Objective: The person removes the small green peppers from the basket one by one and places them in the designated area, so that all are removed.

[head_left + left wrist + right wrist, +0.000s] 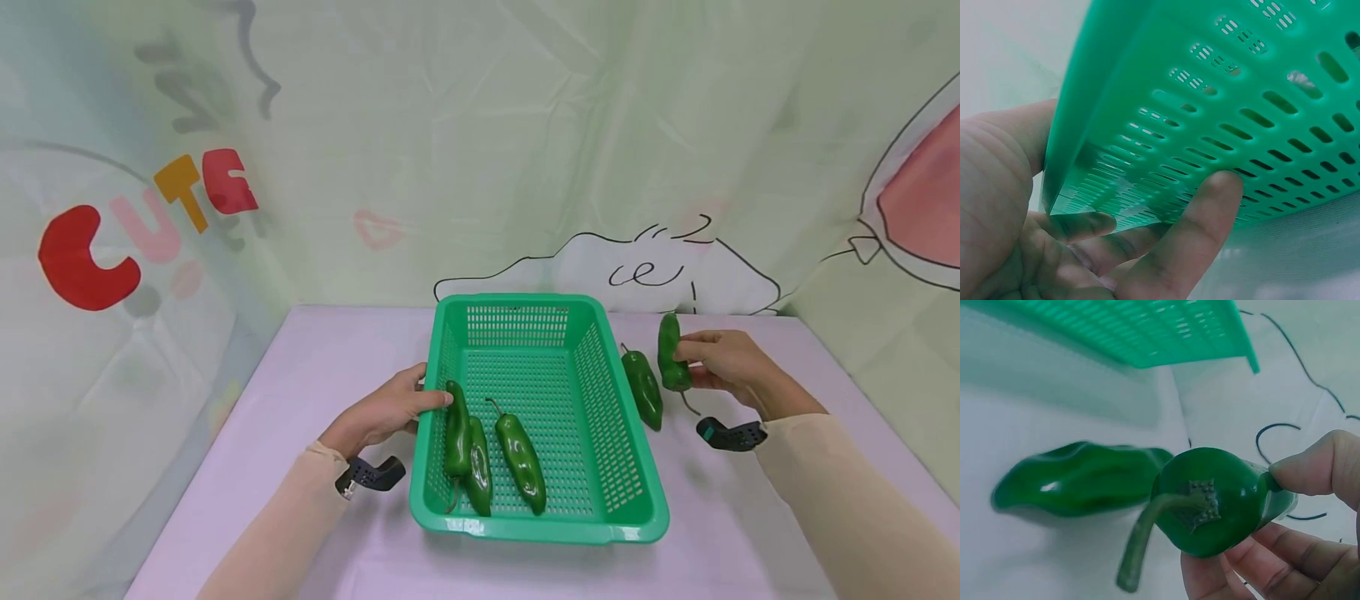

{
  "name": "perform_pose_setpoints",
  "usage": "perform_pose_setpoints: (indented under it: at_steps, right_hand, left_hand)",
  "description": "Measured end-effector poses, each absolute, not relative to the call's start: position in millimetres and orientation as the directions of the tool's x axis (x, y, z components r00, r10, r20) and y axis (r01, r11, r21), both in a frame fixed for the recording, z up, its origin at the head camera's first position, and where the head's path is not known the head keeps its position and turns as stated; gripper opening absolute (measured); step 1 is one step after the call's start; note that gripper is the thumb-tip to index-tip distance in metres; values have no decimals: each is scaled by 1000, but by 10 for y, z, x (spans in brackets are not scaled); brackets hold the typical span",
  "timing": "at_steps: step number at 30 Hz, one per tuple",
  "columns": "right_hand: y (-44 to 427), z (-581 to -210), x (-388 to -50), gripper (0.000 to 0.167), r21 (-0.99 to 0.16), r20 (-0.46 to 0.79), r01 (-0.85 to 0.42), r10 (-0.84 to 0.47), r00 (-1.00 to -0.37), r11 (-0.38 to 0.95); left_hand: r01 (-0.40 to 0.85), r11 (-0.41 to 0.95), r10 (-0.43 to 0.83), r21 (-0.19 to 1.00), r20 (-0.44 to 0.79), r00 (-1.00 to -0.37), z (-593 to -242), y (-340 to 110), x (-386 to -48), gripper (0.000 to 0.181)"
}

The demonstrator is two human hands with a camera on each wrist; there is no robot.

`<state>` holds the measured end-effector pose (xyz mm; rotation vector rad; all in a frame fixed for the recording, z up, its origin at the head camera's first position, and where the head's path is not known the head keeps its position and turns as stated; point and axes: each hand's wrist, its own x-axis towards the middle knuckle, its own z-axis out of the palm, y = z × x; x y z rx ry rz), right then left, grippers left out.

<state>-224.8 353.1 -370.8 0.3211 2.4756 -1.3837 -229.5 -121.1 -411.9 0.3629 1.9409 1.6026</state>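
A green plastic basket [540, 533] stands on the table with several green peppers about it. My left hand [390, 406] grips its left rim, thumb over the edge and fingers against the slotted outer wall [1260, 119]. Inside, to the left, lie three peppers: one [457, 433] by the thumb, a second [480, 471] partly beneath it, and a third [521, 462] further right. Beyond the basket's right side, my right hand [723, 367] pinches a pepper [670, 354] whose stem points down toward me. In the right wrist view that pepper [1216, 506] shows its stem end.
Another green pepper [642, 390] lies on the table between the basket's right wall and my right hand. The pale table [337, 350] ends at a printed fabric backdrop [375, 150] behind and at both sides. Each wrist wears a black camera mount [731, 434].
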Motion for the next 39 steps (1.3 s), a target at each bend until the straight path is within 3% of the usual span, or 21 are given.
perform_pose_setpoints:
  at_steps: [20, 39]
  right_hand:
    - [3742, -4076, -2285, 64, -730, -397, 347, 48, -917, 588]
    - [3768, -4197, -2311, 64, -731, -429, 371, 36, -902, 573]
  left_hand:
    - [-157, 235, 556, 959, -265, -788, -4121, -1201, -2309, 61]
    - [-159, 246, 544, 956, -272, -794, -4129, -1207, -2306, 60]
